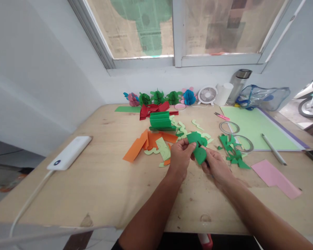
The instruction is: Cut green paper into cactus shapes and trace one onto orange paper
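Observation:
My left hand (181,155) pinches a green paper piece (199,155) with rounded lobes, held just above the table. On its right side my right hand (216,163) is closed close against the paper, with a small dark item, mostly hidden, between its fingers. Beyond my hands lie pale green wavy strips (182,129) and a pleated stack of green paper (160,120). Orange paper pieces (135,147) are to the left of my left hand. Green scraps (233,149) lie to the right of my right hand.
Paper figures (158,97) line the wall beside a small white fan (207,95). Tape rings (229,127), pink scissors (222,116), a pen (273,149) and pink paper (276,178) lie on the right. A white power bank (69,152) rests on the left.

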Demonstrator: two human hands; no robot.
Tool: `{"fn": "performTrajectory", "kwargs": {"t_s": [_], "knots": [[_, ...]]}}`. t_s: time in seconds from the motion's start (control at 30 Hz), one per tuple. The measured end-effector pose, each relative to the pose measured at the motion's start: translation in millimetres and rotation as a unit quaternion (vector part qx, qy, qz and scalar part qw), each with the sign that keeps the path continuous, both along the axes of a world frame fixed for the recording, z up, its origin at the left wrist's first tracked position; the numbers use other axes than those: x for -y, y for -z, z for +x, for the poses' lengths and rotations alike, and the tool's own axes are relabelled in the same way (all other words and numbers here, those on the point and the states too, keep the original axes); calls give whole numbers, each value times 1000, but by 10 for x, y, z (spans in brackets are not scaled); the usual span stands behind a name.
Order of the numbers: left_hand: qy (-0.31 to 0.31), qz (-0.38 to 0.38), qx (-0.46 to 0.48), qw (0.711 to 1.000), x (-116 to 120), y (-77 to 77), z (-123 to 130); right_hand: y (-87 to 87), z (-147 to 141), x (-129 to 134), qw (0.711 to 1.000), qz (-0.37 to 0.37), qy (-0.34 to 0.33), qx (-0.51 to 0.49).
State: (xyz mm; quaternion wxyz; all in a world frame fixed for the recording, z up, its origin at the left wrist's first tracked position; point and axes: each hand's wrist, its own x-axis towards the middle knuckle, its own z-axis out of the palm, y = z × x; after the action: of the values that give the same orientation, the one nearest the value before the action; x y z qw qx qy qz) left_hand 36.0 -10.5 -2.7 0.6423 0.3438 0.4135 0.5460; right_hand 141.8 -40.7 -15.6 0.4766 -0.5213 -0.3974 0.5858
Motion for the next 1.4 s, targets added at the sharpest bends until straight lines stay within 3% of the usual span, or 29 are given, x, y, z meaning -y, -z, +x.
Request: {"fn": "performTrajectory", "kwargs": {"t_s": [1.4], "knots": [[-17, -21, 14, 1000, -19, 24, 4, 23, 24, 1, 1000, -6, -2, 12]]}}
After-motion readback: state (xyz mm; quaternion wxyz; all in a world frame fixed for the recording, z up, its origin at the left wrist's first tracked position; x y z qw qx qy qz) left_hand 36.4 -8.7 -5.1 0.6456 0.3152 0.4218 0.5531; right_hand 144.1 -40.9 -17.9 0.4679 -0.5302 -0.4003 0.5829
